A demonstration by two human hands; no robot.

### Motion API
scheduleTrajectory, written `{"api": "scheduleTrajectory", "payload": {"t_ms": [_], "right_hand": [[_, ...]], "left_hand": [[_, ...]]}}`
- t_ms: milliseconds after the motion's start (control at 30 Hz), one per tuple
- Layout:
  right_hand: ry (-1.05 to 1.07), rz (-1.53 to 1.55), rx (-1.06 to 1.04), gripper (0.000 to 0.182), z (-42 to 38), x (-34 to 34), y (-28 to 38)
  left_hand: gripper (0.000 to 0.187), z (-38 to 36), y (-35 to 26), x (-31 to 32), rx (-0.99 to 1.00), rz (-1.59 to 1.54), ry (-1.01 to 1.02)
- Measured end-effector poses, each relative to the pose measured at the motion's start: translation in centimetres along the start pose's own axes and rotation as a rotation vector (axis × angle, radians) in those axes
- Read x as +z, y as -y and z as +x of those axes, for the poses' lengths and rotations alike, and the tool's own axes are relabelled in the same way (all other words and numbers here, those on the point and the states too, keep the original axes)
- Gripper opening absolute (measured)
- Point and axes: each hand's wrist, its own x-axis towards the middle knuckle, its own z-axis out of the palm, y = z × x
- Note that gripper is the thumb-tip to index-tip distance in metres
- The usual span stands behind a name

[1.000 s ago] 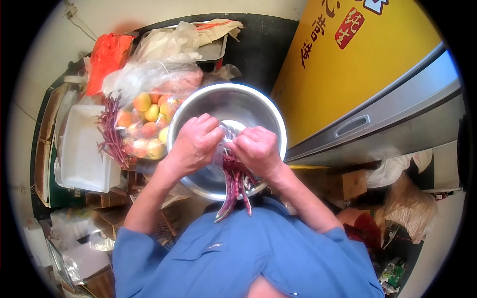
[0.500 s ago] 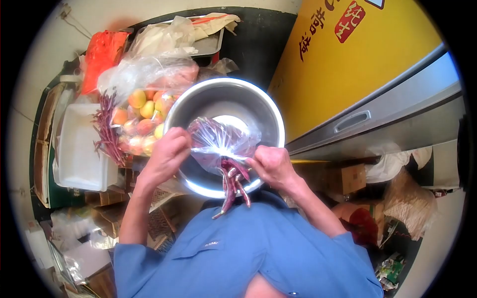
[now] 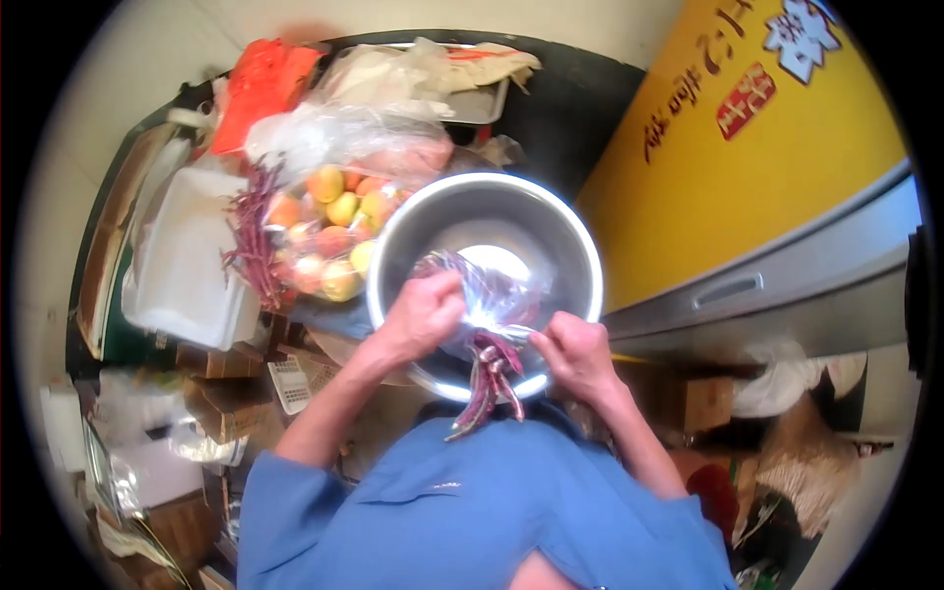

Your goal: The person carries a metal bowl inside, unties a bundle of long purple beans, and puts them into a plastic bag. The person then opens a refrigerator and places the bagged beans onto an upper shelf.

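A clear plastic bag [image 3: 516,285] with purple bean pods inside hangs over the metal basin [image 3: 587,241]. Its gathered neck is pulled tight toward my body, and a small bunch of purple bean pods [image 3: 484,379] pokes out of it, down across the basin's near rim. My left hand [image 3: 428,310] is closed at the bag's left side, fingertips partly hidden. On the other side, my right hand [image 3: 575,349] pinches a stretched, twisted strand of the plastic.
Left of the basin lie a clear bag of peaches [image 3: 334,211], loose purple pods [image 3: 258,236] and a white plastic tub [image 3: 187,261]. A red plastic bag [image 3: 264,93] and a metal tray [image 3: 482,106] lie behind. At right stands a yellow cabinet [image 3: 708,187]; cardboard boxes [image 3: 706,403] sit lower.
My left hand has come in closer to the bag's neck and to my right hand. The whole view has turned, so the surroundings appear shifted to the right.
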Motion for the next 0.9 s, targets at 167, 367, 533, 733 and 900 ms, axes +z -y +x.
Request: {"api": "scheduleTrajectory", "payload": {"t_ms": [167,367,533,733,900], "right_hand": [[0.038,0.341,0.109,0.020,3.0,-1.5,3.1],[0.001,0.648,0.240,0.015,4.3,0.3,4.3],[-0.030,1.122,0.440,0.018,4.8,1.5,3.1],[0.381,1.144,0.471,0.029,4.4,1.7,2.0],[0.518,0.820,0.389,0.024,5.1,0.9,4.5]], "left_hand": [[0.029,0.2,-3.7,1.3,0.025,0.122,0.331],[0.016,-0.7,-2.2,2.7,0.118,0.061,0.145],[0.022,-1.6,-4.7,2.1,-0.092,-0.314,0.062],[0.025,-1.9,-2.7,2.2,-0.090,-0.523,0.038],[0.017,-1.7,-2.5,1.7,-0.360,-0.779,-0.030]]}}
